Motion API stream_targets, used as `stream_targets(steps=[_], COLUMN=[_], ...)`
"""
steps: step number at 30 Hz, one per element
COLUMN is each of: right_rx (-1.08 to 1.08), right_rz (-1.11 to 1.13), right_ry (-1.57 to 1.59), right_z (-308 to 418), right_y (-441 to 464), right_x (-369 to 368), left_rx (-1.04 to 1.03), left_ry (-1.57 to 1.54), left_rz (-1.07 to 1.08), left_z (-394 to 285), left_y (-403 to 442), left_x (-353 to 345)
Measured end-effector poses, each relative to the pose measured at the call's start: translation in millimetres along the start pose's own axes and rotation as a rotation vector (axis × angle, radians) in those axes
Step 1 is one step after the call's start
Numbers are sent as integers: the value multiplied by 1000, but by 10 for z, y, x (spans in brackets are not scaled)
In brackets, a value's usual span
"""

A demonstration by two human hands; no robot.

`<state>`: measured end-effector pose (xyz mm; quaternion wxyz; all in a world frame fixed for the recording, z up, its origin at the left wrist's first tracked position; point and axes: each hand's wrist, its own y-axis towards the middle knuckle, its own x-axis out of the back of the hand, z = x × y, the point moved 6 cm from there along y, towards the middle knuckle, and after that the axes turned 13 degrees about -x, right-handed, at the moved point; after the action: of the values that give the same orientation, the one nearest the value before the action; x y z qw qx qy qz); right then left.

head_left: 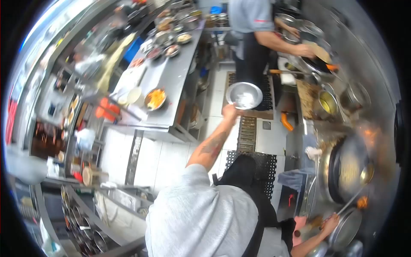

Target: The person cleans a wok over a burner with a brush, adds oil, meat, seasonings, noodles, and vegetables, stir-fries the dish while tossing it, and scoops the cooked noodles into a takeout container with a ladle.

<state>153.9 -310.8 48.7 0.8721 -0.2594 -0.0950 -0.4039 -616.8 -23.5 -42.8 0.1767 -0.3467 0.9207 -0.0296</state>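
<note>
My left hand [231, 112], arm stretched forward, grips the near rim of a shiny metal bowl [249, 88]. Whether the pale patch inside is a reflection or some contents is unclear. At the lower right, my right hand [330, 224] is closed around the handle of a metal ladle [367, 174]. The ladle's head hangs over a large wok [338, 169] on the stove, whose middle looks pale yellow and blurred. A metal pan [347, 231] lies close to my right hand.
Ahead, a co-worker in a grey shirt [252, 21] handles a pan at the stove. A steel counter [171, 92] on the left bears several bowls, one with orange pieces [155, 98]. Orange flame [367, 132] glows behind the wok. A grey cloth [295, 179] hangs at the stove edge.
</note>
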Motion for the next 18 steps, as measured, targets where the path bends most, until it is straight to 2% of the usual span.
stream_targets(steps=[1,3,5,6,7,8,9,11,12,14,16,17,18], right_rx=[23,-35,-99,-281,-322,-268,-379,-283,-251,-198,-155,-135,-111], right_rz=[27,3,237,196,299,412,106,70,66,53,34,22,7], right_ry=[-13,-363,-96,87,241,107,-85,-87,-74,-53,-22,-6,9], right_z=[26,42,4,19,-23,-53,568,604,617,657,691,707,724], right_y=[101,290,493,453,559,733,-284,-268,-247,-208,-220,-237,-273], right_x=[-130,-358,-357,-317,-317,-270,-420,-493,-543,-614,-671,-673,-687], left_rx=[-22,-38,11,-16,-50,-80,-101,-157,-251,-290,-195,-163,-100], left_ry=[91,140,-206,-220,-196,-168,-175,-281,-411,-513,-284,-127,-93], left_rz=[-65,-185,-316,-322,-367,-411,-415,-607,-587,-529,-194,-115,44], left_z=[-179,-458,-825,-977,-1132,-1283,-1417,-1578,-1598,-1562,-1437,-1205,-612], left_y=[154,424,628,802,983,1167,1388,1736,1904,1972,1899,1904,2140], left_x=[584,1516,1972,2021,2118,2215,2236,2260,2276,2072,1512,1232,1034])
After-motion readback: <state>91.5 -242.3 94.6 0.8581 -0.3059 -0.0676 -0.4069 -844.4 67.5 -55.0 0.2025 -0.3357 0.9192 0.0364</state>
